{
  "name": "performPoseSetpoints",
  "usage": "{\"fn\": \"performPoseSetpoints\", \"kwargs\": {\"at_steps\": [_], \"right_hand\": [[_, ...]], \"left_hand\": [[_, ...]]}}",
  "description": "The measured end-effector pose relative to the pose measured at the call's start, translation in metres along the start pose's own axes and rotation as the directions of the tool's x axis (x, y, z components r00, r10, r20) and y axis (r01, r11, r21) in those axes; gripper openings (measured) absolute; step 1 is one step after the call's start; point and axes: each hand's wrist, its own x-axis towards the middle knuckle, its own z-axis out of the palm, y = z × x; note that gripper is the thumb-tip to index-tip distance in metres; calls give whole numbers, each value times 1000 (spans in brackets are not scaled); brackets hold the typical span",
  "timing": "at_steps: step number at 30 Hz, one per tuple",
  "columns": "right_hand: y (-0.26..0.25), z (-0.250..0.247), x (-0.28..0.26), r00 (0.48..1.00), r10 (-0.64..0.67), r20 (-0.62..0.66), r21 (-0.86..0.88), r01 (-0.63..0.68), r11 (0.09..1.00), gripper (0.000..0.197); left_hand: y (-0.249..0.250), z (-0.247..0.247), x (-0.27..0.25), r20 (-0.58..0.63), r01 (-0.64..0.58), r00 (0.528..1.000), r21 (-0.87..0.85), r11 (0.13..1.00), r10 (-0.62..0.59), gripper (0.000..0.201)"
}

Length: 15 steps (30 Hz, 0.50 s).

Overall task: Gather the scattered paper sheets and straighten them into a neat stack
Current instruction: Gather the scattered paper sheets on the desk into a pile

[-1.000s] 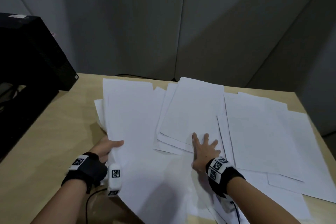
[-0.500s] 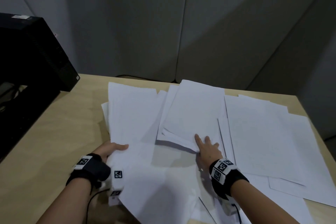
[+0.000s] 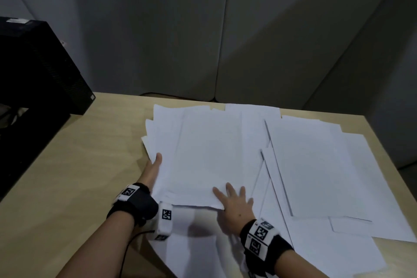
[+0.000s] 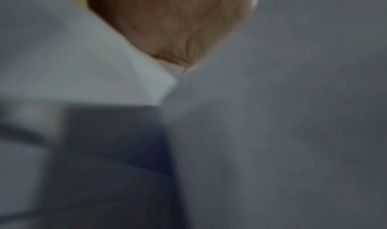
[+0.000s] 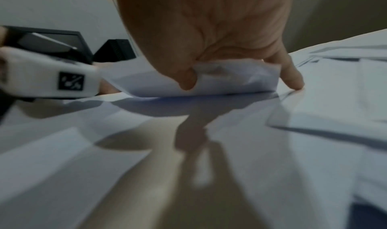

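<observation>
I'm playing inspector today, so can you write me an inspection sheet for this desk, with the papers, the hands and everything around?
Surface: light wooden table, bare on its left part.
Job's things: white paper sheets overlapping loosely; a bunch gathered centre-left, not squared; more spread to the right and near edge.
Clutter: black box-shaped unit at the table's far left.
Grips: left hand holds the bunch's left edge, thumb on top; right hand holds its near corner, thumb under, fingers flat on top.
Cables: thin dark cable by the left forearm.
Surroundings: grey partition panels behind the table.
</observation>
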Motion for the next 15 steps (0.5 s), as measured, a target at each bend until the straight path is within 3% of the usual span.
{"fn": "performPoseSetpoints", "kwargs": {"at_steps": [2, 4, 6, 8, 9, 10, 12, 13, 15], "right_hand": [[-10, 6, -1, 999, -8, 32, -23, 9, 1000, 65], [-12, 6, -2, 997, -48, 52, -35, 50, 998, 71], [-5, -2, -5, 992, -106, 69, -29, 109, 994, 91], [9, -14, -15, 988, -156, -15, 115, 157, 981, 104], [20, -20, -19, 984, -142, -108, 236, 164, 958, 103], [32, -26, -22, 970, -87, -226, 349, 164, 922, 97], [67, -35, -21, 890, 107, -443, 451, 118, 885, 78], [87, -40, -19, 848, 215, -484, 447, 29, 894, 69], [123, -46, -17, 834, 422, -355, 374, -287, 882, 71]], "left_hand": [[7, 2, -8, 106, 79, 992, -57, 995, -72, 82], [15, 3, -20, 181, 79, 981, -44, 996, -70, 57], [12, -1, -19, 243, 139, 961, -20, 990, -130, 49], [8, -4, -19, 310, 198, 932, 4, 980, -189, 37], [6, -4, -17, 282, 203, 936, 55, 978, -210, 37], [3, -3, -16, 203, 185, 957, 122, 975, -207, 41], [-4, 1, -6, 49, 114, 991, 222, 968, -128, 50], [-6, 5, -6, 5, 78, 997, 254, 964, -82, 52], [-9, 10, -4, -19, 13, 1000, 267, 964, -8, 53]]}}
